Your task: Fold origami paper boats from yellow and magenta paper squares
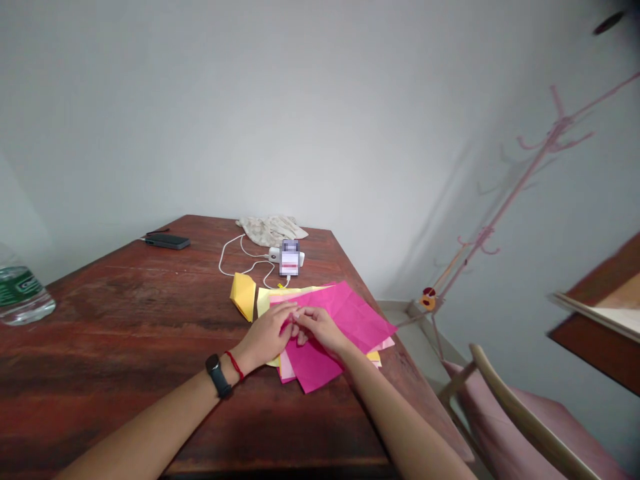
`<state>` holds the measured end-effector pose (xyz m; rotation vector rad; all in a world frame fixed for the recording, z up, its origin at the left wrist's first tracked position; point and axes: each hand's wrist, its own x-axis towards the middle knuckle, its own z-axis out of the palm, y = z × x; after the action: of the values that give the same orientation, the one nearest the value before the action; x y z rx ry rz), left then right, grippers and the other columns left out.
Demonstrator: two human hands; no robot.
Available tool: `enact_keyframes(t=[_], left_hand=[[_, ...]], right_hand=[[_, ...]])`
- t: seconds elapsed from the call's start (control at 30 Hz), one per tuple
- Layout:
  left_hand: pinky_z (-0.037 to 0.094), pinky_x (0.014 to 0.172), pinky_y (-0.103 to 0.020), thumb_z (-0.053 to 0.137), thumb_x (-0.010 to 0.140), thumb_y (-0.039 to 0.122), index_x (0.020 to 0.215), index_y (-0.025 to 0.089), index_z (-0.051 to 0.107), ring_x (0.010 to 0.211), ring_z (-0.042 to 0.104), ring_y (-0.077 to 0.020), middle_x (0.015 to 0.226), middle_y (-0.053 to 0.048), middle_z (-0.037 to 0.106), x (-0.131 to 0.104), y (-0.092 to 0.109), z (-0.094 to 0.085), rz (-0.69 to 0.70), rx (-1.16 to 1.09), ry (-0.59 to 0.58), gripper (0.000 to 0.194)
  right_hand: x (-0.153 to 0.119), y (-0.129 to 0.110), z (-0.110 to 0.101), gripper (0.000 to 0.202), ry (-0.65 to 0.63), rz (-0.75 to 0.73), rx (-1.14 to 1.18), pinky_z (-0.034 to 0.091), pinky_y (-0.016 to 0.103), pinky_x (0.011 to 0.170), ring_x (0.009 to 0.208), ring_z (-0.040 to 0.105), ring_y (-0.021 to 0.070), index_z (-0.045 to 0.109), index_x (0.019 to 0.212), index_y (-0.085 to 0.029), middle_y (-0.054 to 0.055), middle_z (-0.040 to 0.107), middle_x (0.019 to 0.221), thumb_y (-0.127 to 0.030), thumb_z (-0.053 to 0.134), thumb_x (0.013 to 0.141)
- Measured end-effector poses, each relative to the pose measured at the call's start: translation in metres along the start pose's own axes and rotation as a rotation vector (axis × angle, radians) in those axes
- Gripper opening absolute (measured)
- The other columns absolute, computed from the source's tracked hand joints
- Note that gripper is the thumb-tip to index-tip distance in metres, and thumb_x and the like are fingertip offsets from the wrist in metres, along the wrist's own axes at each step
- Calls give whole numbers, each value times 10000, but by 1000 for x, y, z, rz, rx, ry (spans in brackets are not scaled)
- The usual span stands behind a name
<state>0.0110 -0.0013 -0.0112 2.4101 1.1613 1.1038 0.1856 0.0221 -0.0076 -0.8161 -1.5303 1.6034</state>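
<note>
Magenta paper sheet [334,327] lies atop the paper stack [280,298], right of tabletop [150,313] centre. My left hand [267,337] and right hand [317,328] pinch its near-left edge together. Judged step: starting a fold; next needs corners aligned before creasing.

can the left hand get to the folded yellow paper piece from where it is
Probably yes. The left hand rests on the bright pink paper sheet, and the folded yellow paper piece lies just beyond it on the dark red wooden table, with nothing between them.
</note>
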Motion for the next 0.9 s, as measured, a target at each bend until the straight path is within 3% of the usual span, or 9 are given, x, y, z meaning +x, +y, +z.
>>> enact_keyframes(t=[0.2,0.4,0.7,0.9], left_hand=[[371,1154,-502,599,853,195,1272,163,590,1307,526,-304,1354,-159,607,-10,-6,12,-25,62,-151,420],[303,1158,-598,696,789,337,1367,170,509,1419,369,-402,1505,-205,440,-15,-9,17,-141,117,-36,630],[421,1113,-476,528,876,136,1307,203,561,1327,488,-285,1396,-128,550,-5,-3,3,-162,120,127,438],[430,1109,-445,456,876,57,1269,202,604,1260,533,-240,1308,-100,606,-1,-1,-1,-91,57,131,444]], right_hand=[[0,2,0,421,11,13,-25,479,222,481,440,592,102,651,792,-135,32,708,632,-549,723,783],[1,8,-1,384,7,33,-15,471,217,472,434,583,97,655,818,-147,24,713,653,-521,736,784],[2,12,-4,390,13,48,-54,452,217,455,439,583,101,669,832,-143,32,707,655,-527,723,799],[1,12,1,411,-5,77,-60,437,225,450,435,575,105,658,831,-152,32,705,651,-554,731,782]])
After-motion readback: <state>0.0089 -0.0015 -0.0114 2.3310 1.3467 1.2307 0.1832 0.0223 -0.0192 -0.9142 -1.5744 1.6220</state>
